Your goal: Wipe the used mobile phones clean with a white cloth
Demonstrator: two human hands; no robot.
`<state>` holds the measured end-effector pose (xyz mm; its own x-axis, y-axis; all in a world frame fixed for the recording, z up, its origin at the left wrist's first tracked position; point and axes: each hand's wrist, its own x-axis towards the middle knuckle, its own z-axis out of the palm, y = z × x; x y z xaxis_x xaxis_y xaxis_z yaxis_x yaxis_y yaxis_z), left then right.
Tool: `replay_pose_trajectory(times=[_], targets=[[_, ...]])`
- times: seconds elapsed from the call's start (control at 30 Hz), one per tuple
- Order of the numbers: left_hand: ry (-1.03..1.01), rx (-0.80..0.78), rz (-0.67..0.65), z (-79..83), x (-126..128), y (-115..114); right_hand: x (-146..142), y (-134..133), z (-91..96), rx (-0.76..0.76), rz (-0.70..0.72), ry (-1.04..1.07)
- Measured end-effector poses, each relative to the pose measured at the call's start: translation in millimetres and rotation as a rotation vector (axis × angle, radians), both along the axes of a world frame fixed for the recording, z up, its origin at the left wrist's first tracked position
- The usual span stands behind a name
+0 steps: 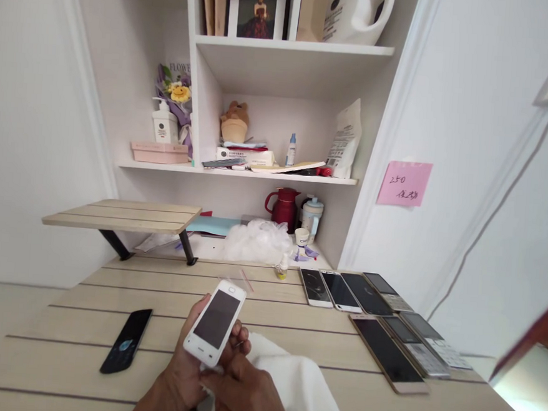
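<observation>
A white smartphone is being clasped edgewise in the left grip, leaving its screen exposed, while a white cloth is being bunched in the right grip just below it.

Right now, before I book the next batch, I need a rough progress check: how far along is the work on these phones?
Seemingly done: several phones, including a gold-framed one, lie in tidy rows at the table's right. In hand: the left hand holds a white smartphone, and the right hand holds a white cloth at its lower end. Seemingly left: a black phone lying apart on the table's left.
</observation>
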<state>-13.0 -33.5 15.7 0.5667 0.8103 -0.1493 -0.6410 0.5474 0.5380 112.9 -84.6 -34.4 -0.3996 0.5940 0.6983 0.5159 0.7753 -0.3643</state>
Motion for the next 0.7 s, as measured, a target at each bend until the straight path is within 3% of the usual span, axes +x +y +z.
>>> replay_pose_trajectory(times=[0.17,0.43,0.57,0.7], targets=[[-0.027,0.012,0.042,2.6,-2.3,4.4,1.0,-3.2,6.8,0.014,-0.032,0.045],[-0.025,0.043,0.06,10.3,-6.9,2.2,8.9,-4.2,-3.2,-0.025,-0.16,0.104],[-0.037,0.028,0.005,7.4,-5.0,1.8,6.9,-4.9,5.4,-0.038,-0.043,0.103],[-0.067,0.031,0.034,1.2,-6.5,5.7,4.5,-5.2,11.0,-0.046,0.041,0.088]])
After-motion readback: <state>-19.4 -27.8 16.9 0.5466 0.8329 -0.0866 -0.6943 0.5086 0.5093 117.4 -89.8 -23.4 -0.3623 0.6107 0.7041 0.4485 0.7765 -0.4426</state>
